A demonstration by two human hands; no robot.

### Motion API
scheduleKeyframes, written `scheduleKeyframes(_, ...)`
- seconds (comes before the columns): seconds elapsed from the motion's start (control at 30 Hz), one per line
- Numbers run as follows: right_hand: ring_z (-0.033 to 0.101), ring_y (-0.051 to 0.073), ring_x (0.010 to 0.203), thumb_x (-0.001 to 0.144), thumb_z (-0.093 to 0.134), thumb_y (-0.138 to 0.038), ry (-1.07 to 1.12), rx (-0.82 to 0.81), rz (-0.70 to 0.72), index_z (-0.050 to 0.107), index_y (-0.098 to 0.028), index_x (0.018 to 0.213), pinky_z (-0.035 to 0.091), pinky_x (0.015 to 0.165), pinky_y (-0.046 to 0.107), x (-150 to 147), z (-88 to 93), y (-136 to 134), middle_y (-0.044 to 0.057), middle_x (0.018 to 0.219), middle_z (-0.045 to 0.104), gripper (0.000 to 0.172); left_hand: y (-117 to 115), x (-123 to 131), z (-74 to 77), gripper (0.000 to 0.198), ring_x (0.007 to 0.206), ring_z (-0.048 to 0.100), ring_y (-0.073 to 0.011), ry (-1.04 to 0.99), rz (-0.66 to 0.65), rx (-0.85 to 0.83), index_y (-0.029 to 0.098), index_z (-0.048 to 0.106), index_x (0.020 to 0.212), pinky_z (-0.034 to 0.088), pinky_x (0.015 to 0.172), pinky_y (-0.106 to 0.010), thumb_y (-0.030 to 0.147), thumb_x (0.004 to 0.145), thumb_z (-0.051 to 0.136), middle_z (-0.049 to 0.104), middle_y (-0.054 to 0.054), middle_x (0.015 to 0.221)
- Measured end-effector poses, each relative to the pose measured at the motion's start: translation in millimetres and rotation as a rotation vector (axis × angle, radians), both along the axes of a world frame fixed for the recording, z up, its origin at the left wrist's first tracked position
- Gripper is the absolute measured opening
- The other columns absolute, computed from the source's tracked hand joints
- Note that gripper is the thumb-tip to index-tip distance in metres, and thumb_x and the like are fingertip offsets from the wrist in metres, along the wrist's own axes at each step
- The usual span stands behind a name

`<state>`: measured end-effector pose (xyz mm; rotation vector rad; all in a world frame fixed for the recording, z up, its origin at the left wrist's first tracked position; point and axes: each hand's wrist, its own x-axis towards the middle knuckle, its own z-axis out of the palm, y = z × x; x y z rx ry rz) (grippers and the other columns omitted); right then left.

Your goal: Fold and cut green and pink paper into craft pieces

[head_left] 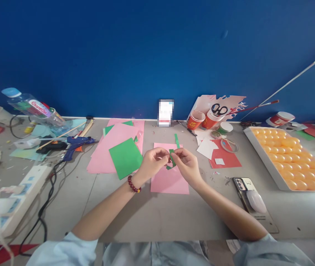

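Both of my hands meet over a pink paper sheet (170,183) in the middle of the table. Between my fingertips is a small piece of green paper (172,158). My left hand (155,162) pinches its left side, with a dark red bead bracelet on the wrist. On the other side, the thumb and fingers of my right hand (187,164) are closed on it. A narrow green paper strip (177,140) lies just beyond the hands. To the left, a green paper square (126,158) rests on larger pink sheets (99,162).
Left are a blue glue gun (75,145), a plastic bottle (35,109) and a power strip (16,201). Right stand red paper cups (196,120), one holding scissors (219,109). A phone (253,203) and a tray of orange balls (293,159) lie farther right.
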<state>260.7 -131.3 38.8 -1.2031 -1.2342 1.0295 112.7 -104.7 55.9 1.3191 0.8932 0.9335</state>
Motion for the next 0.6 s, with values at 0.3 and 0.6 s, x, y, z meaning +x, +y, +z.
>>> scheduleKeyframes(0.3,0.059,0.013,0.064,0.077,0.068,-0.038,0.157,-0.106,0.087,0.063,-0.02,0.079,0.049,0.06,0.028,2.1,0.1,3.4,0.0,0.071,0.062,0.02,1.6,-1.3,-0.5,0.006,0.062,0.06,-0.0117,0.006,0.039,0.036,0.015,0.06,0.073,0.051,0.06,-0.024,0.021,0.074,0.059,0.059,0.0,0.07)
scheduleKeyframes(0.6,0.059,0.014,0.063,0.073,0.072,-0.038,0.328,-0.141,0.088,0.064,-0.02,0.075,0.05,0.065,0.031,-5.0,-1.3,3.5,-0.001,0.069,0.063,0.02,-2.3,4.9,-1.0,0.008,0.058,0.059,-0.0112,-0.161,0.097,-0.2,0.015,0.058,0.067,0.05,0.061,-0.026,0.021,0.068,0.064,0.058,0.001,0.062)
